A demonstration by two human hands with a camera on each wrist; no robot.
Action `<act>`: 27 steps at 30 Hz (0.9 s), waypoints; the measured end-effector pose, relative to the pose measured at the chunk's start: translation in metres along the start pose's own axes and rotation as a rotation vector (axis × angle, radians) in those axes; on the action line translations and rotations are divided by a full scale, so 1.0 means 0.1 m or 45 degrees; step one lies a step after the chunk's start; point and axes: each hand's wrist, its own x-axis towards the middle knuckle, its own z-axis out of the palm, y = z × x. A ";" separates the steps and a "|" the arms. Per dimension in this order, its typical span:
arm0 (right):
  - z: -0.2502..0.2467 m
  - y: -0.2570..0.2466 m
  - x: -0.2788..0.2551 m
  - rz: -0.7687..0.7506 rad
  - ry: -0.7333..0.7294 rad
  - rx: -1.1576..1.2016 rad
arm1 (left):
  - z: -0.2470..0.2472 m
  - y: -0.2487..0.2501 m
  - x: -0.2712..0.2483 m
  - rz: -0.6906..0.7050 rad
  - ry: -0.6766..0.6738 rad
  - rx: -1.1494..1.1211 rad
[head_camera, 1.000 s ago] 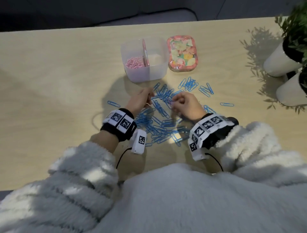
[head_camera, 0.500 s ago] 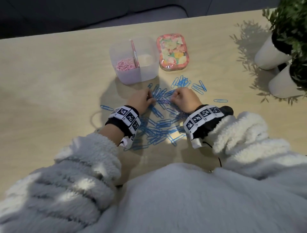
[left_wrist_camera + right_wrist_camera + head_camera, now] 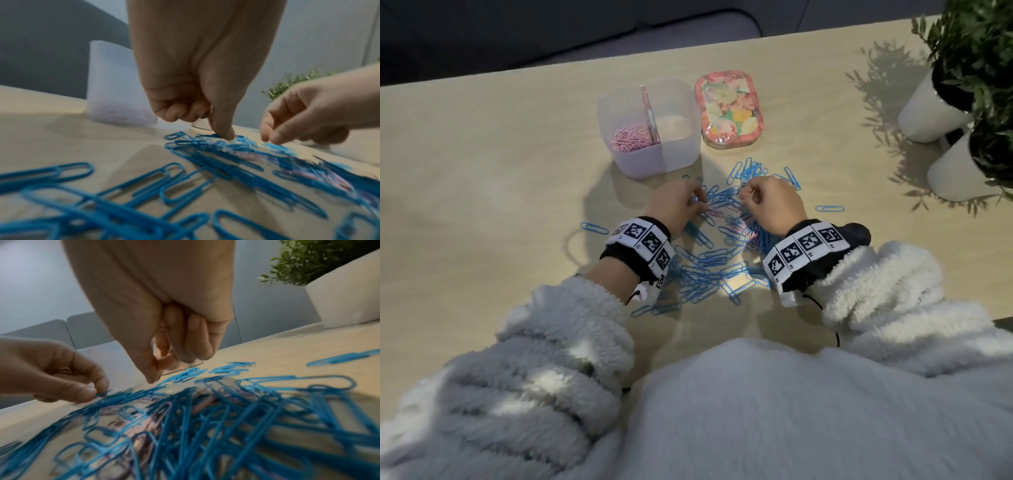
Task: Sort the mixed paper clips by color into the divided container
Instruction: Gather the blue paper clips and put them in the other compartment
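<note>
A translucent divided container (image 3: 678, 150) stands at the table's far side, with pink clips (image 3: 631, 137) in its left compartment; the right one looks bare. Blue paper clips (image 3: 710, 263) lie spread in front of it, with a few pink ones (image 3: 162, 408) mixed in. My left hand (image 3: 676, 205) is at the pile's far left, fingers curled, thumb (image 3: 225, 133) and fingertip pinching a clip (image 3: 102, 393) that lies in the pile. My right hand (image 3: 770, 205) hovers just over the pile's far right, fingers curled, thumb and forefinger (image 3: 151, 374) together with nothing seen between them.
A floral oblong lid (image 3: 729, 109) lies right of the container. Two white plant pots (image 3: 931, 116) stand at the right edge. Single blue clips (image 3: 829, 208) lie apart from the pile, one (image 3: 594, 228) on the left.
Both hands have moved a little farther up the pile toward the container. The right hand's fingers have lifted slightly off the clips.
</note>
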 end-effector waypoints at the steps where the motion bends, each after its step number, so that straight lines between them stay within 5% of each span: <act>1: 0.02 -0.01 0.00 -0.016 -0.020 -0.003 | -0.03 -0.04 -0.02 -0.033 0.042 -0.039; 6: 0.08 -0.04 0.00 -0.048 -0.016 -0.114 | -0.07 -0.17 -0.06 -0.048 0.157 0.007; 18: 0.07 -0.02 -0.01 -0.072 0.131 -0.164 | 0.17 0.15 0.01 0.278 -0.078 0.291; 22: 0.15 -0.07 -0.04 -0.088 0.032 -0.186 | 0.20 0.12 -0.02 0.395 -0.057 0.545; 27: 0.22 -0.10 -0.08 -0.113 -0.008 -0.184 | 0.19 -0.01 -0.06 0.274 -0.021 0.279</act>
